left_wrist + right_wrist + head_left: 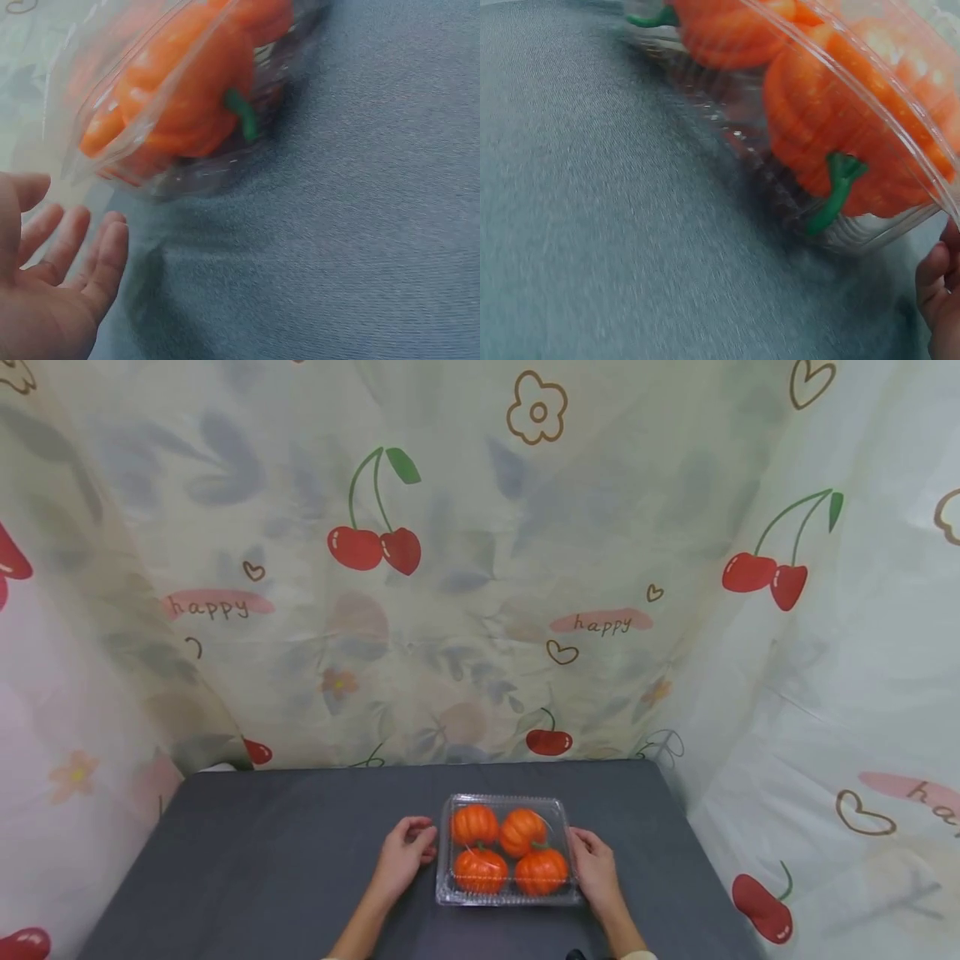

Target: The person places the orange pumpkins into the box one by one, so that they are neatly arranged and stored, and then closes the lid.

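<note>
A clear plastic clamshell box (pixel 510 900) rests on the dark cloth, its lid down over several small orange pumpkins (pixel 542 870) with green stems. To its left is my left hand (pixel 402 857), a small gap away from the side wall. The left wrist view shows that palm turned up, fingers loosely bent and nothing in them. At the box's right edge is my right hand (pixel 594 867), fingertips right at the rim. Only a few of its fingers (pixel 932 274) show in the right wrist view, by the box's corner; I cannot tell whether they pinch it.
A dark grey cloth (pixel 285 852) covers the table. Pale curtains (pixel 465 652) printed with cherries, hearts and flowers hang behind the table and along both sides. A small black object (pixel 575 954) shows at the bottom edge of the head view.
</note>
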`<move>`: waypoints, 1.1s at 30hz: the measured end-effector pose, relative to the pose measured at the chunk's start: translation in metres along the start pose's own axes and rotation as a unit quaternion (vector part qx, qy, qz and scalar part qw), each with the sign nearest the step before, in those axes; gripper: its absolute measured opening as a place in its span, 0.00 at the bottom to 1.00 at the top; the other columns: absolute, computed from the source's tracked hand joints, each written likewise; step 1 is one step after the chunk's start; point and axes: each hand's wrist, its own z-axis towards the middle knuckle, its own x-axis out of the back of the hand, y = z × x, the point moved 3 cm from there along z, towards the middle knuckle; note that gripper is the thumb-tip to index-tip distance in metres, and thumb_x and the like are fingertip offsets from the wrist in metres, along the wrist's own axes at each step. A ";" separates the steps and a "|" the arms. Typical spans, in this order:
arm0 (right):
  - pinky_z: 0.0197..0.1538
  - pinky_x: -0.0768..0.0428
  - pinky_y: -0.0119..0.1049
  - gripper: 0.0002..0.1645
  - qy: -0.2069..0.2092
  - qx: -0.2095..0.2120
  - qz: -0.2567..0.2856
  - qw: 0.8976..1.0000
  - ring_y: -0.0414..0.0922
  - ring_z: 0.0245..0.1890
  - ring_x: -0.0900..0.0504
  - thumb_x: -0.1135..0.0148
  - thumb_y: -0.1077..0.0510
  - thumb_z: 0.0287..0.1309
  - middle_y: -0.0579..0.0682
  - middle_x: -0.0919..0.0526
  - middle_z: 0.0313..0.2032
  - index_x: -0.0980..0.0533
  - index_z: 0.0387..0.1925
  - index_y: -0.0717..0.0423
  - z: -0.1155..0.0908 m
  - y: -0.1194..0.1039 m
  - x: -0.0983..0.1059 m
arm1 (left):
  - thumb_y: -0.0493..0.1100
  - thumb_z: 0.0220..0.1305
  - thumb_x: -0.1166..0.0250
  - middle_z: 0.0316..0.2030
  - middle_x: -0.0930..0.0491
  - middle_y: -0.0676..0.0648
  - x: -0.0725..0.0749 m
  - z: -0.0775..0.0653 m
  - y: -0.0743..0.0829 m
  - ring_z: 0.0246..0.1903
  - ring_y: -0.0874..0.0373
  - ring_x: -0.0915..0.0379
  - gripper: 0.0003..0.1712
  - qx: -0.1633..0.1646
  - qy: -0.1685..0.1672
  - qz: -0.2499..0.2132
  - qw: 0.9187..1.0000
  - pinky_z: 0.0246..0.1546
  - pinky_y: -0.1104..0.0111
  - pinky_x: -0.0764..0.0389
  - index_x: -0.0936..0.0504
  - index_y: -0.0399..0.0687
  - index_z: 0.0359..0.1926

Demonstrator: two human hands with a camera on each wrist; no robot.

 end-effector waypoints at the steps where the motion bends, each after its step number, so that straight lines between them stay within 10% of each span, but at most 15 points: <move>1: 0.40 0.23 0.30 0.27 0.003 0.001 0.004 1.000 0.39 0.37 0.20 0.42 0.42 0.72 0.55 0.12 0.43 0.18 0.54 0.60 0.001 -0.001 -0.002 | 0.43 0.73 0.38 0.45 0.18 0.33 0.001 -0.002 -0.001 0.33 0.53 0.16 0.21 0.007 -0.002 0.003 1.000 0.37 0.61 0.12 0.24 0.29 0.57; 23: 0.36 0.23 0.31 0.23 0.025 -0.004 0.029 0.999 0.41 0.33 0.24 0.46 0.48 0.76 0.55 0.17 0.41 0.22 0.58 0.61 0.024 -0.014 -0.033 | 0.40 0.69 0.35 0.41 0.16 0.35 0.002 -0.022 -0.010 0.32 0.53 0.15 0.25 0.042 -0.016 -0.026 0.999 0.34 0.63 0.12 0.29 0.31 0.61; 33: 0.35 0.25 0.32 0.32 0.001 -0.018 0.021 1.000 0.41 0.31 0.24 0.46 0.38 0.73 0.50 0.19 0.34 0.20 0.55 0.62 0.019 -0.017 -0.031 | 0.42 0.72 0.42 0.22 0.21 0.49 -0.001 -0.028 -0.016 0.24 0.59 0.18 0.14 0.077 -0.059 -0.072 0.993 0.30 0.67 0.13 0.24 0.30 0.42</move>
